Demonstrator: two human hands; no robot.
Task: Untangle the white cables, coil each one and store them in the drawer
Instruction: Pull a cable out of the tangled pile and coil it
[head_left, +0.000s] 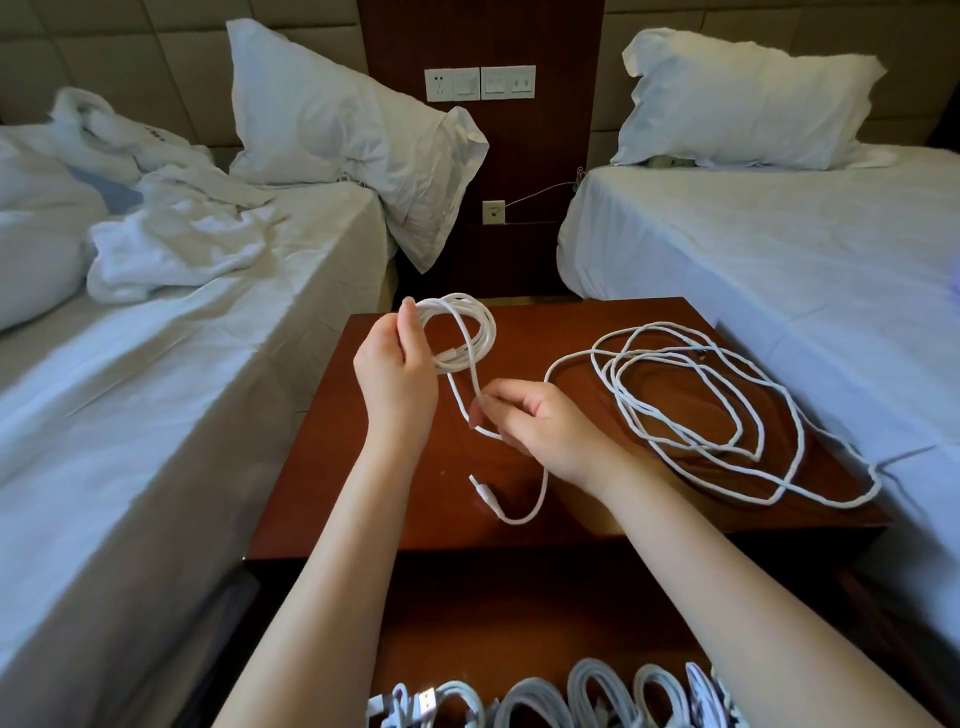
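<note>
**Stored coils (571, 696) nearest; two cables remain**

Left hand (397, 374) grips the part-wound coil (452, 359); right hand (535, 421) pinches its free tail (487, 497). Outward, a second cable (615, 384) lies loose on the nightstand (322, 493), not yet coiled. Neither is stored.
</note>
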